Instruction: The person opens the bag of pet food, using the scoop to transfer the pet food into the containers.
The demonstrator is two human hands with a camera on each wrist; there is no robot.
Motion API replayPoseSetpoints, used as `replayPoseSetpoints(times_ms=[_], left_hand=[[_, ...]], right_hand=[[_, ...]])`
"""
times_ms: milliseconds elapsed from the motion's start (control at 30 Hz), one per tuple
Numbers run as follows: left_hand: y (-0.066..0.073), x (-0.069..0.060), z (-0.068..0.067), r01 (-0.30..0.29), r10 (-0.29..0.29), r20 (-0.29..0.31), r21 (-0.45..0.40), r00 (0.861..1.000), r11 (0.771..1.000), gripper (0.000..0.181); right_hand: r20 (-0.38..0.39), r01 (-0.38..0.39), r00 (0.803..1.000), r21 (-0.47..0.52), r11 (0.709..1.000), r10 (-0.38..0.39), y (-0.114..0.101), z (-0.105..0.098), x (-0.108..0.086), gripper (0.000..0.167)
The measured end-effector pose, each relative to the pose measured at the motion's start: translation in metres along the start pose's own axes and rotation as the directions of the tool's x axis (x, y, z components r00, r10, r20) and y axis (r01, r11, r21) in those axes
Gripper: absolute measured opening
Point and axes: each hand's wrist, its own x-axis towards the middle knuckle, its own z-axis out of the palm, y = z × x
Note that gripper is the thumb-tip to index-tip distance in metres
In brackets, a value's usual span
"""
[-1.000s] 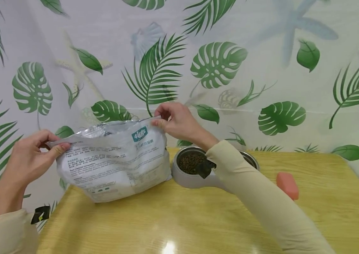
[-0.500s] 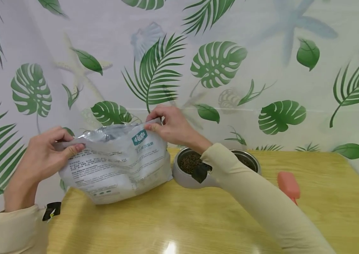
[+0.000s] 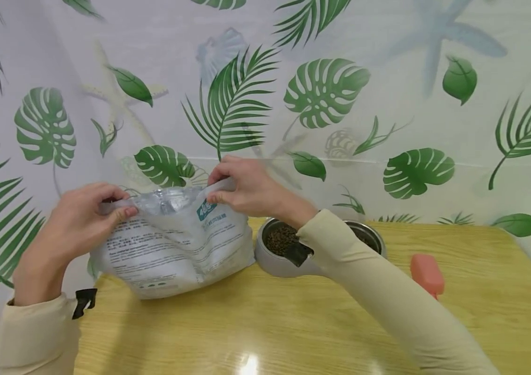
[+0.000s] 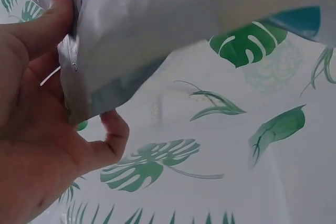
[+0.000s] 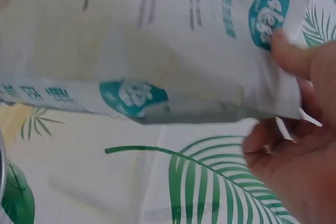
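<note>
A white printed pet food bag (image 3: 167, 255) with a teal "4legs" logo stands on the left part of the table, its silvery inner lining showing at the top. My left hand (image 3: 75, 224) pinches the bag's upper left corner between thumb and fingers. At the upper right corner, my right hand (image 3: 251, 187) grips the folded edge beside the logo. In the left wrist view the thumb presses the bag's edge (image 4: 115, 61). The right wrist view has the bag's side panel (image 5: 131, 98) and my thumb on the logo. What is inside the bag is hidden.
Right of the bag stands a grey double pet bowl (image 3: 274, 265). Brown kibble (image 3: 281, 239) fills its left metal dish; my right forearm partly covers the bowl. A red-pink object (image 3: 427, 273) lies on the wooden table (image 3: 256, 328) farther right. A leaf-patterned sheet hangs behind.
Both hands have come closer together, the left moving right and the right slightly left and down. The bag's top has bunched inward between them.
</note>
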Motion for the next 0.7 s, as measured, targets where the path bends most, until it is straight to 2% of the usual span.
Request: replayPoseSetpoints(times_ms=[100, 200, 300, 400, 467, 567, 633, 700], left_hand=[[-0.001, -0.002, 0.002, -0.04, 0.041, -0.078, 0.014, 0.996, 0.999, 0.012], [-0.003, -0.004, 0.004, -0.077, 0.083, -0.15, 0.051, 0.985, 0.996, 0.014], [0.0, -0.004, 0.006, -0.071, 0.081, -0.169, 0.064, 0.982, 0.995, 0.013], [0.008, -0.005, 0.002, -0.04, 0.048, -0.118, 0.063, 0.992, 0.997, 0.022], [0.015, -0.005, -0.002, 0.0, 0.002, -0.04, 0.04, 0.999, 0.999, 0.044], [0.025, -0.003, -0.006, 0.063, -0.063, 0.06, 0.003, 0.996, 0.998, 0.077], [0.028, 0.0, -0.005, 0.098, -0.095, 0.094, -0.019, 0.991, 0.995, 0.086], [0.028, 0.002, -0.001, 0.124, -0.121, 0.085, -0.03, 0.989, 0.992, 0.083]], right_hand=[[-0.017, -0.034, 0.999, 0.081, 0.996, 0.036, 0.0, 0.004, 0.002, 0.014], [-0.057, -0.102, 0.992, 0.173, 0.98, 0.113, 0.003, 0.006, 0.003, 0.013], [-0.059, -0.15, 0.985, 0.193, 0.97, 0.164, 0.004, 0.005, 0.002, 0.012], [-0.002, -0.16, 0.987, 0.126, 0.979, 0.161, 0.0, 0.003, 0.002, 0.01], [0.071, -0.162, 0.985, 0.048, 0.986, 0.158, -0.005, -0.001, 0.003, 0.016], [0.175, -0.13, 0.975, -0.055, 0.99, 0.138, -0.013, -0.004, 0.008, 0.029], [0.197, -0.118, 0.971, -0.088, 0.989, 0.133, -0.016, -0.004, 0.01, 0.031], [0.17, -0.113, 0.977, -0.083, 0.99, 0.126, -0.015, -0.002, 0.01, 0.026]])
